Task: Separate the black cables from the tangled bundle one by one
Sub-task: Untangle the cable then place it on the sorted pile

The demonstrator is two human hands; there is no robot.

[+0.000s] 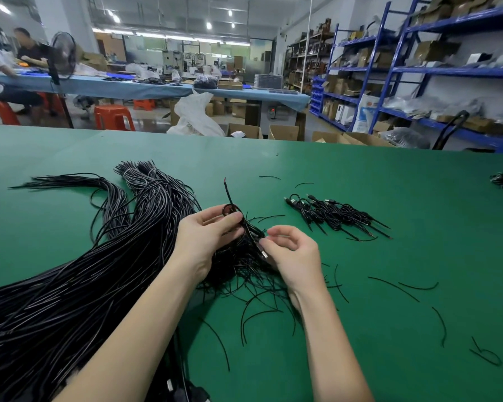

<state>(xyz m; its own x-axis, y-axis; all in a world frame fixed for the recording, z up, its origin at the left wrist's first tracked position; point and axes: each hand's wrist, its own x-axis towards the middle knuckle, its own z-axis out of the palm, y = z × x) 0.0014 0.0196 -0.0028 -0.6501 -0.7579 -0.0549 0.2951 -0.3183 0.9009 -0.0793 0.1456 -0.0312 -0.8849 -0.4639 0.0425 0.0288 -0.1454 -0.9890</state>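
A thick mass of long black cables covers the left part of the green tabletop, running from the near left corner up toward the middle, with 2 fanned ends pointing at the far edge. Where that mass thins out, near the middle of the tabletop, lies the tangled bundle of shorter cables, directly under both hands.

The left hand is curled round 1 cable lifted out of the tangle: a small loop shows above its fingers, and the stripped end, with a red core showing, points toward the far edge. The cable's long axis runs from that end down and rightward, toward the near edge, into the right hand. The right hand's thumb and fingertips pinch the plug end, just above the tangle. So each hand holds 1 end of the same cable, and its middle still crosses loose strands of the bundle.

The next move probably turns on this: the cable lies between the hands, so drawing them apart along its length should free it, though neighbouring strands may snag and drag along.

Right of the hands, toward the right edge, a row of separated cables lies in a neat pile, nearer the right hand. Thin offcuts are scattered toward the near right corner.
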